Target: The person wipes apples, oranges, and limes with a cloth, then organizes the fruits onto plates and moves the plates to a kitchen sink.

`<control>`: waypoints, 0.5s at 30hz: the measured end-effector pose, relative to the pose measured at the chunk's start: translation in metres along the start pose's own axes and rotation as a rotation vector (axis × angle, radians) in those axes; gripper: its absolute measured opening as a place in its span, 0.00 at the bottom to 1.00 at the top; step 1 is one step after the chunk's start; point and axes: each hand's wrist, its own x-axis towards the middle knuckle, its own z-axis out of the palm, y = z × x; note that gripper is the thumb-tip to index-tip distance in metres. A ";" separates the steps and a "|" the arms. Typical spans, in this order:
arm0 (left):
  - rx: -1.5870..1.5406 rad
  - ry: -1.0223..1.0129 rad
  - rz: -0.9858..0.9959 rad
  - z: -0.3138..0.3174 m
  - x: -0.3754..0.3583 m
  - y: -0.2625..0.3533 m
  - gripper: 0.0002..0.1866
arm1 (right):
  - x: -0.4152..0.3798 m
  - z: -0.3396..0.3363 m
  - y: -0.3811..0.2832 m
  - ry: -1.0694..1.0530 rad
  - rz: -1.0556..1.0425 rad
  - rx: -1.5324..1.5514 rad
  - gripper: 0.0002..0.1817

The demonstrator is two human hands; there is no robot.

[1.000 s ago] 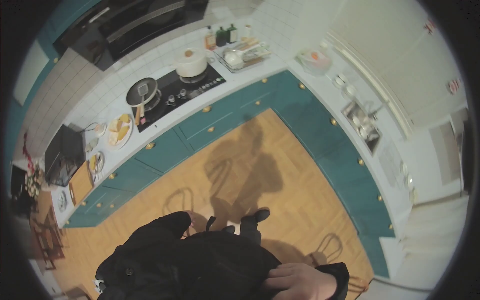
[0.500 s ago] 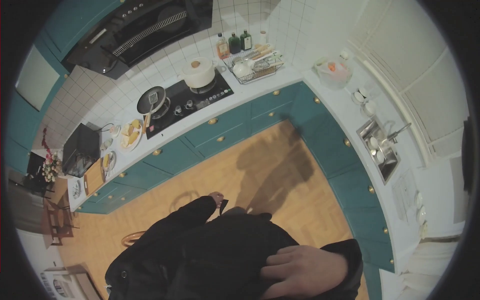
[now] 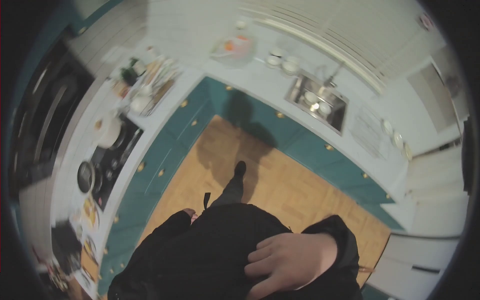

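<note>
We saw the black jacket (image 3: 220, 250) on the torso, low centre. Right hand (image 3: 292, 260) lay over its front, fingers loosely bent; couldn't tell if gripping. Left hand (image 3: 190, 213) mostly hidden, grip unclear. Beyond: wood floor (image 3: 310, 200), teal cabinets (image 3: 300, 135); sink (image 3: 334, 117) with dishes (image 3: 320, 106) ahead right, pan (image 3: 86, 175) and pot (image 3: 108, 132) on the stove (image 3: 104, 192), left.

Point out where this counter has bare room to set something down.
Two patches look free: the counter corner between the dish rack and the plastic bag, and the front strip between that bag and the sink, before the white dishes. It is crowded around the cooktop, with a lidded pot and frying pan on it and a food plate beside it.
</note>
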 end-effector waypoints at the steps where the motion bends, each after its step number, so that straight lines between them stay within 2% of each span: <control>1: -0.015 0.018 -0.013 -0.025 -0.009 0.014 0.20 | -0.007 -0.011 0.008 0.015 0.000 -0.007 0.16; 3: -0.015 0.056 -0.021 -0.078 -0.005 0.035 0.20 | -0.021 -0.037 0.027 0.049 0.012 -0.038 0.18; 6: 0.248 -0.004 0.079 -0.161 0.078 0.042 0.25 | -0.051 -0.084 0.054 0.232 -0.053 0.095 0.21; 7: 0.059 0.044 0.072 -0.196 0.074 0.063 0.21 | -0.067 -0.103 0.064 0.472 0.030 0.171 0.16; 8: -0.134 0.079 0.067 -0.223 0.071 0.087 0.17 | -0.087 -0.118 0.073 0.716 0.108 0.250 0.15; 9: -0.197 0.081 0.069 -0.258 0.073 0.111 0.16 | -0.120 -0.128 0.094 0.873 0.155 0.278 0.16; 11: 0.087 0.039 0.100 -0.334 0.085 0.156 0.26 | -0.207 -0.119 0.162 1.486 0.550 0.063 0.09; 12: 0.206 0.001 0.096 -0.357 0.091 0.164 0.30 | -0.245 -0.078 0.188 1.687 0.670 0.019 0.08; 14: -0.390 0.176 -0.024 -0.417 0.119 0.204 0.15 | -0.309 0.023 0.219 1.798 1.386 -0.201 0.11; 15: -0.521 0.218 -0.038 -0.449 0.134 0.232 0.12 | -0.329 0.072 0.225 1.825 1.579 -0.258 0.12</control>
